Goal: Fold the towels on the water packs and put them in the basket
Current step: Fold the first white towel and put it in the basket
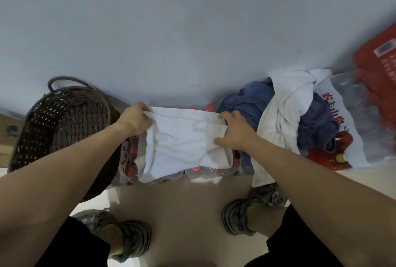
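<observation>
I have the white towel [184,138] stretched flat over the water packs [201,172], left hand [135,120] pinching its far corner, right hand [234,131] gripping the opposite edge, keeping it taut for folding beside the basket [64,121].

**Supports: floor and water packs**

Pale floor [171,202] carries everything. Directly on it: shrink-wrapped water packs [192,172] with red caps, set against the grey wall; a dark woven basket [64,125] just left of the packs, touching them; the person's two feet in grey shoes, near side of the packs. On top of the packs: a white towel [186,138] spread flat; right of it, a heap of blue and white towels [285,112].
</observation>
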{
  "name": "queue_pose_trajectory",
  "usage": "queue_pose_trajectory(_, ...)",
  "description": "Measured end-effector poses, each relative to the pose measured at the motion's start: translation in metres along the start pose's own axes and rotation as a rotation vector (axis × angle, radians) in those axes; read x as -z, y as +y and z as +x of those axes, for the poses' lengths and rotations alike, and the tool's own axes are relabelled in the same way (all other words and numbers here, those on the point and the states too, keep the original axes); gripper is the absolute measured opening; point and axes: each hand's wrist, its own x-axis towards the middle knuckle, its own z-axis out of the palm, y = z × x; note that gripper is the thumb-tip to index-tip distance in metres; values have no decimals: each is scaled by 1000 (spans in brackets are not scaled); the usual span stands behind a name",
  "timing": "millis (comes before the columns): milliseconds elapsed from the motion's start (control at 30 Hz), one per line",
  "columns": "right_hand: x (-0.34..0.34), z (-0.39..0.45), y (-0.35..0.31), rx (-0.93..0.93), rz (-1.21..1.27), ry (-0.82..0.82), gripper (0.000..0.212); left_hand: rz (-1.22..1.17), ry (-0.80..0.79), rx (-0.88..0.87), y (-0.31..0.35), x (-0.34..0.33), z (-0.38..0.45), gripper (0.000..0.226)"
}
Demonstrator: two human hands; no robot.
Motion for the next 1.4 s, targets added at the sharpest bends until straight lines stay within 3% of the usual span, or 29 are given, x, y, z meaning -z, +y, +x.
queue_pose_trajectory(67, -5, 3, -1, 79, -36, -72, 70, 46, -6, -23, -3, -3, 3, 19)
queue_pose_trajectory(133, -10, 6, -4, 93, -116, -64, 45, 79, 4, -32, -4, -4, 4, 17)
queue_pose_trajectory(200, -12, 10, -8, 76, -103, 20, 21, 82, 18, 14, -1, -6, 6, 31)
queue_pose_trajectory(367, -1, 23, -12, -92, 168, 19, 29, -57, 27, 142, -6, -7, 10, 46)
queue_pose_trajectory(533, -7, 28, -3, -205, 100, 31, 46, 27, 122, 80, -8, -8, 8, 31)
queue_pose_trajectory(633, -12, 27, -4, -204, 22, 61, 50, 123, 34, -17, -7, -10, 11, 50)
queue_pose_trajectory(733, -15, 27, -8, -246, 11, 70, 59, 222, 22, -74, -8, -14, 15, 46)
queue_pose_trajectory(967, 1, 38, -19, -236, 88, 43, 9, 33, 110, -91, -11, -2, 16, 10)
queue_pose_trajectory(1100, 17, 52, -17, -281, 387, -83, 28, -315, 131, 13, -17, -1, 18, 21)
queue_pose_trajectory(1233, 26, 61, -10, -318, 511, 20, 32, -265, 190, 134, -18, -4, 19, 30)
queue_pose_trajectory(1400, 23, 67, -9, -342, 540, 90, 41, -173, 196, 152, -16, -6, 20, 47)
